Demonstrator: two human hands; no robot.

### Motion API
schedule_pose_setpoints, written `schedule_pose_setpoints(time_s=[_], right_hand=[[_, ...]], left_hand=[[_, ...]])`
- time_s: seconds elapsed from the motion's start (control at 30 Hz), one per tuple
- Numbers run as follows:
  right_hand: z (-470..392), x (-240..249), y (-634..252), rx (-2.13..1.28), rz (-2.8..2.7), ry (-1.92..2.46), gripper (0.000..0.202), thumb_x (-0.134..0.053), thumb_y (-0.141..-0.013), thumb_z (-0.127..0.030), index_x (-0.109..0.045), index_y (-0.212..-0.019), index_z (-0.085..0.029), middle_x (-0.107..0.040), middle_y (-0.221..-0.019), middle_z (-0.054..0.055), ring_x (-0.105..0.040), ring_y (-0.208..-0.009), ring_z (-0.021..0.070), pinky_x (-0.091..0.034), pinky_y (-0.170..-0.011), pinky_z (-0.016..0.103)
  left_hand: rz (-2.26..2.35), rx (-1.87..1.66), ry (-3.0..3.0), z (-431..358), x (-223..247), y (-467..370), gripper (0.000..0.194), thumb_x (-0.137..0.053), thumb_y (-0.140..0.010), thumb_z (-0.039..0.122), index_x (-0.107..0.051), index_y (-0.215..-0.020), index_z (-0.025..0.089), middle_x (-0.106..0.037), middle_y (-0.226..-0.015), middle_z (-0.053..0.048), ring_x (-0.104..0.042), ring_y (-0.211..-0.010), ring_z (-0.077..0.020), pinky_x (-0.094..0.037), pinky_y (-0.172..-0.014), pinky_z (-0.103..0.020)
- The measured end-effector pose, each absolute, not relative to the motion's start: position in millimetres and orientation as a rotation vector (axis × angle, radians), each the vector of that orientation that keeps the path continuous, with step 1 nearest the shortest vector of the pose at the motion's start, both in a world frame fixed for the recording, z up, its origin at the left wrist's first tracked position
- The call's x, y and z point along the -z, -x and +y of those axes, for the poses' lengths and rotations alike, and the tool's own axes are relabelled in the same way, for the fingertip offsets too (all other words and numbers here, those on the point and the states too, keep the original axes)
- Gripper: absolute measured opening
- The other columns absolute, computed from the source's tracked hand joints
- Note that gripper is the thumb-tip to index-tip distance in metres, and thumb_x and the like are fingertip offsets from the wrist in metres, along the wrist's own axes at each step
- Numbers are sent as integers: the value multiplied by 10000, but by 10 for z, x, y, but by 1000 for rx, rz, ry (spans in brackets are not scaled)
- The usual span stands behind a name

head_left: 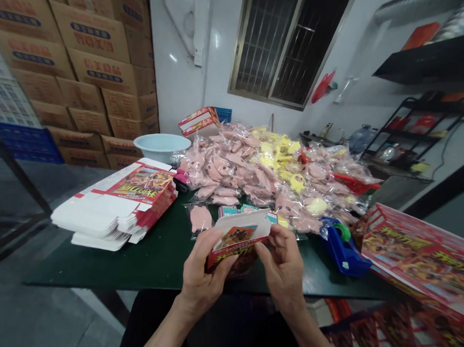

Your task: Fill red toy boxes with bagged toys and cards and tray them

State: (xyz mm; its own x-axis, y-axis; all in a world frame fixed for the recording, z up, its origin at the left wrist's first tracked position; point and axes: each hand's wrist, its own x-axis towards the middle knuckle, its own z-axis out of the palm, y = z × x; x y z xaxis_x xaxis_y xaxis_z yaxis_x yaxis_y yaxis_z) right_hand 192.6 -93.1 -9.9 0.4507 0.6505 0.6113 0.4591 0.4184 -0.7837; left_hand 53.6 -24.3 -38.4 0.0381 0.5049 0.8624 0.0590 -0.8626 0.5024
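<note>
Between my two hands is a small red printed cardboard box (240, 254), its white inner flap raised at the top. My left hand (206, 269) grips its left side, thumb across the front. At the right end, my right hand (282, 262) pinches the box edge between thumb and fingers. Just beyond it lie several teal printed cards (228, 211), partly covered by the flap. A pink animal-shaped toy in a clear bag (200, 218) rests near my left fingers. Behind spreads a heap of bagged pink toys (231, 163) with yellow toys (280, 149) among them.
Flattened red-and-white boxes (96, 210) are stacked on the green table (159, 261) at left, near a pale blue basin (162, 145). To the right are a blue tape dispenser (345, 253) and a large red printed box (425, 256). Brown cartons (91, 61) line the wall.
</note>
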Motion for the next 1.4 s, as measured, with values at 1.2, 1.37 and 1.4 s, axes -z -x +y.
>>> schedule_pose_setpoints(time_s=[1.2, 1.37, 1.4], right_hand=[[-1123, -166, -2124, -157, -1460, 1142, 168, -494, -873, -149, -614, -965, -222, -600, -948, 44, -590, -892, 152, -488, -755, 260], [-1220, -246, -2113, -225, -1554, 1143, 212, -553, -848, -221, -630, -1046, -218, -614, -1036, 74, -581, -999, 196, -483, -811, 299], [-1227, -260, -2104, -228, -1535, 1140, 209, -573, -838, -245, -634, -1037, -220, -621, -1032, 71, -585, -992, 197, -488, -798, 294]], left_hand=[[364, -1249, -1339, -163, -81, -432, 47, -603, -800, 223, -631, -780, 192, -661, -903, -39, -605, -837, -162, -475, -738, -254], [337, -1267, -1212, -202, -139, -435, 46, -638, -744, 199, -636, -705, 175, -667, -874, -56, -601, -832, -185, -465, -690, -264], [321, -1268, -1203, -215, -144, -429, 74, -629, -751, 230, -646, -712, 169, -666, -876, -66, -599, -850, -196, -467, -699, -273]])
